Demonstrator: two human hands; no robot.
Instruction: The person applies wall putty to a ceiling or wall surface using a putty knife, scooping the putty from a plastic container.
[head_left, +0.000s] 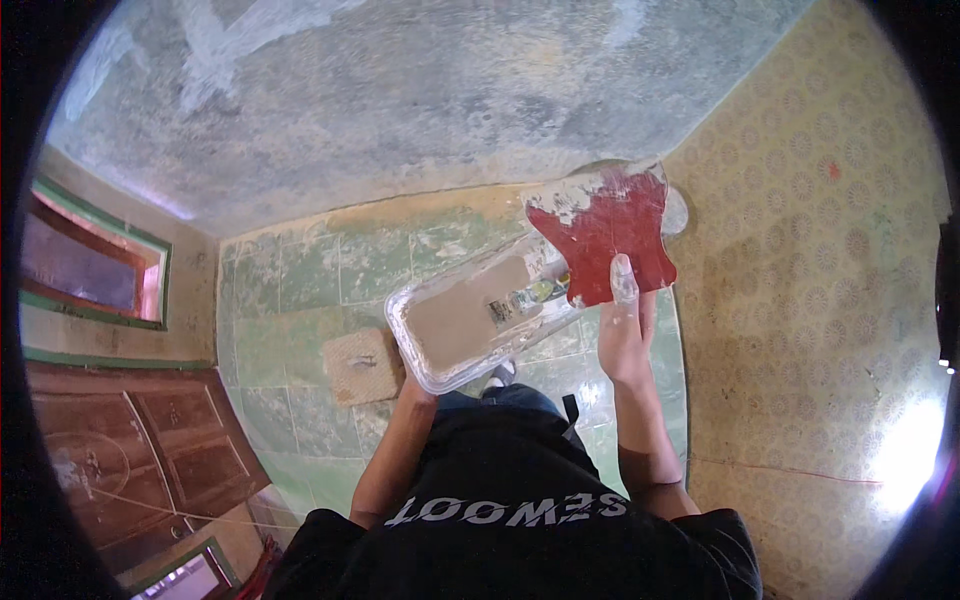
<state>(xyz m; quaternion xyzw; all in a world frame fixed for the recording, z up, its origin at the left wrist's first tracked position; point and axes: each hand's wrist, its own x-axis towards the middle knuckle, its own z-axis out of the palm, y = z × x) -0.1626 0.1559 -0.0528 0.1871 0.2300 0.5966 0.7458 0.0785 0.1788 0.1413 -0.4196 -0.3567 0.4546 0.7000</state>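
- I watched the grey wall (400, 100) meet the green-tiled floor (300, 280), roomiest leftward.
- The pale tub (399, 325) slanted above it.
- The red scraper (615, 235) overlapped the tub's far-right end.
- The right hand (626, 335) pinched the scraper's near edge.
- The left hand (417, 388), mostly hidden beneath the tub's edge: grip I couldn't tell.

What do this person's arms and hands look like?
Short black sleeves of a pale-lettered T-shirt, then bare forearms. The right hand is ungloved, its thumb smudged whitish. The left hand is mostly hidden. No cables show.
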